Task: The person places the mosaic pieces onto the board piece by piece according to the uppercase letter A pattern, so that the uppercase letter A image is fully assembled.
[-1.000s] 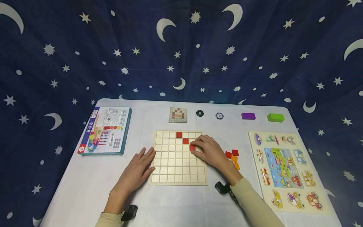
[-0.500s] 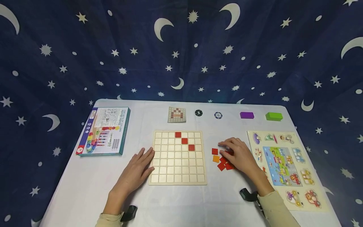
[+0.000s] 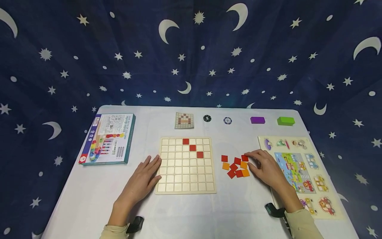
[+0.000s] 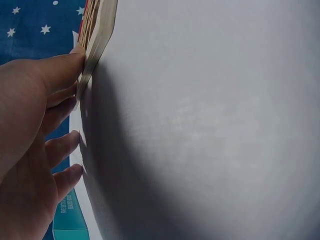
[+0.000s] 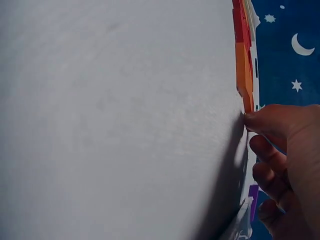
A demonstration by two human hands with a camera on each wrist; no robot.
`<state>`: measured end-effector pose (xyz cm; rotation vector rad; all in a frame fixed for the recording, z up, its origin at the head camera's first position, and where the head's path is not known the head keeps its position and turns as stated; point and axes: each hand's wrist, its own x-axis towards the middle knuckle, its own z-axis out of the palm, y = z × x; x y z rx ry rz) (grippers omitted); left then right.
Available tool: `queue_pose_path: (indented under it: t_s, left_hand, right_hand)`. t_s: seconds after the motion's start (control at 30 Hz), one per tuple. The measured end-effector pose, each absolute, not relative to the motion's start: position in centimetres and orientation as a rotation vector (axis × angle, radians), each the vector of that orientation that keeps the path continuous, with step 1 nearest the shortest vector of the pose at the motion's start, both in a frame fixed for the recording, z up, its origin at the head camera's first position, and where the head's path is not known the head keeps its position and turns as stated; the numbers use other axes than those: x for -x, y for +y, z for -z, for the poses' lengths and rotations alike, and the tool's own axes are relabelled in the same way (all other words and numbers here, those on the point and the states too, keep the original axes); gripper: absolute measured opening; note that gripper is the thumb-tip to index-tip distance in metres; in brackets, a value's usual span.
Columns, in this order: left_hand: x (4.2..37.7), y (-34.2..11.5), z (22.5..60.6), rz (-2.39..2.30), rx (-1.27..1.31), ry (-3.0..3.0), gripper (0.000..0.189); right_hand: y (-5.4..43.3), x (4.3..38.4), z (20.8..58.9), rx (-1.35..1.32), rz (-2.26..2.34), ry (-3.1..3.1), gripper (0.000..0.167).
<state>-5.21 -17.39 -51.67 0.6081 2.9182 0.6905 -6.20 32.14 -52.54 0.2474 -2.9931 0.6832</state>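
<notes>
a pale gridded board (image 3: 179, 179) lies flat on the white table (image 3: 191, 215), with three red tiles (image 3: 192, 148) set in its cells at 12, 1 and 2 o'clock from its centre. at the board's 3 o'clock, six loose red tiles (image 3: 233, 167) and three orange tiles (image 3: 245, 173) form a scattered cluster. the right hand (image 3: 267, 168) is just beside that cluster at its 3 o'clock, thumb and forefinger parted, grasping nothing that shows; the forefinger tip is at the cluster's 2 o'clock red tile, though i cannot tell whether it touches. the left hand (image 3: 141, 181) is unclenched and grips nothing, its fingertips resting against the board's 9 o'clock edge.

around the board, a pattern card (image 3: 184, 120) lies at 12, a black chip (image 3: 207, 118) at 1, a purple block (image 3: 257, 120) and a green block (image 3: 286, 121) at 2, a picture puzzle (image 3: 293, 172) at 3, beyond the right hand, and a flat box (image 3: 108, 139) between 9 and 10.
</notes>
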Motion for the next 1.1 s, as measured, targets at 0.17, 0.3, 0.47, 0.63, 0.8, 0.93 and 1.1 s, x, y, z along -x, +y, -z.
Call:
queue_pose_path:
  t_s: [0.17,0.3,0.47,0.63,0.8,0.93,1.1]
  left_hand:
    - [5.2,-17.3,51.8,-0.694,-0.614,2.921,0.065]
    - [5.2,-17.3,51.8,-0.685,-0.62,2.93,0.065]
    - [5.2,-17.3,51.8,-0.692,-0.616,2.929,0.065]
    - [5.2,-17.3,51.7,-0.684,-0.614,2.922,0.065]
    - [5.2,-17.4,51.7,-0.673,-0.605,2.923,0.065]
    - [5.3,-17.5,51.7,-0.681,-0.602,2.921,0.065]
    - [5.2,-17.4,51.9,-0.689,-0.595,2.919,0.065]
  right_hand:
    - [31.9,6.6,52.5,-0.206,-0.71,-3.036,0.043]
    - [31.8,6.9,52.2,-0.194,-0.734,-3.062,0.037]
    - [31.7,7.3,52.0,-0.193,-0.729,-3.06,0.033]
    - [31.3,7.4,52.2,-0.197,-0.711,-2.997,0.032]
    - [29.1,7.8,52.1,-0.313,-0.72,-2.893,0.03]
    - [25.8,8.1,51.8,-0.412,-0.745,-2.872,0.028]
    - [21.5,8.4,51.7,-0.515,-0.739,-2.9,0.027]
